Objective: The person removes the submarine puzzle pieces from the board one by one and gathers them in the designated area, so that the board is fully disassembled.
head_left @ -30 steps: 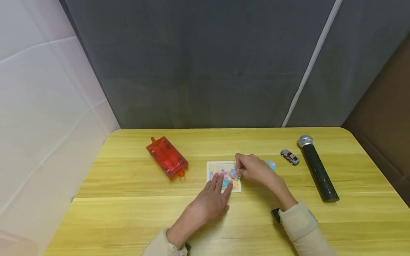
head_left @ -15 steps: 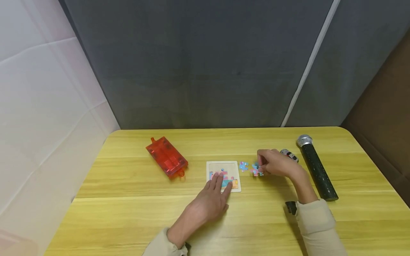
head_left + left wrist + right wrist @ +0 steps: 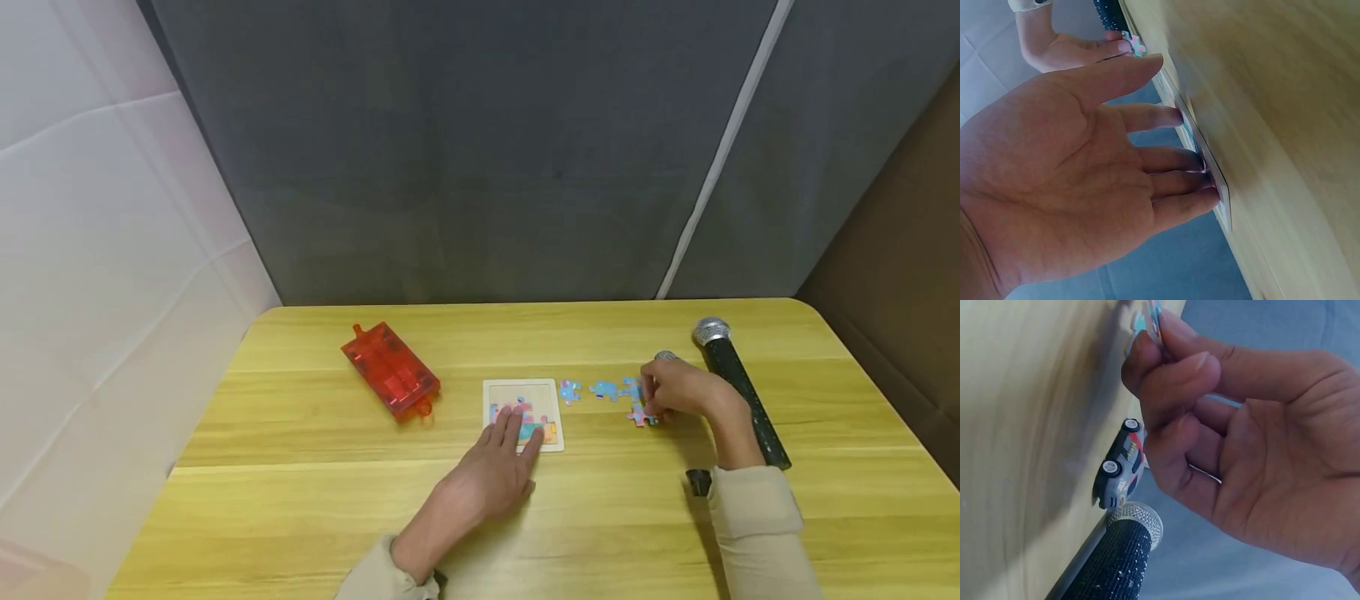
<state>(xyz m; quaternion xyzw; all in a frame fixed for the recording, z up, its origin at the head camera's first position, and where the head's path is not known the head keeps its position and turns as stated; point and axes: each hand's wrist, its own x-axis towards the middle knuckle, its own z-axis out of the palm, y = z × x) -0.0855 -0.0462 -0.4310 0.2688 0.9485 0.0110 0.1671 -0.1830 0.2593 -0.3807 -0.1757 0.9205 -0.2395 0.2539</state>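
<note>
My left hand (image 3: 491, 479) rests with straight fingers on a small square jigsaw tray (image 3: 556, 417), pressing on the joined pieces in its lower part; its fingertips also touch the tray in the left wrist view. To the tray's right, my right hand (image 3: 686, 396) pinches a pink and blue puzzle piece (image 3: 640, 416) between thumb and index finger. That same puzzle piece (image 3: 1155, 322) shows edge-on at the fingertips in the right wrist view. Several blue loose pieces (image 3: 604, 391) lie between the tray and this hand, one of them partly behind its fingers.
A toy car (image 3: 1121, 465), mostly hidden by my right hand in the head view, sits just beyond it. Right of that lies a black microphone (image 3: 738, 375) with a silver head. A translucent red case (image 3: 392, 369) lies at the left of the wooden table (image 3: 285, 500).
My right hand has moved right, away from the tray's right side, carrying the pink and blue puzzle piece past the loose ones. The left hand has stayed in place.
</note>
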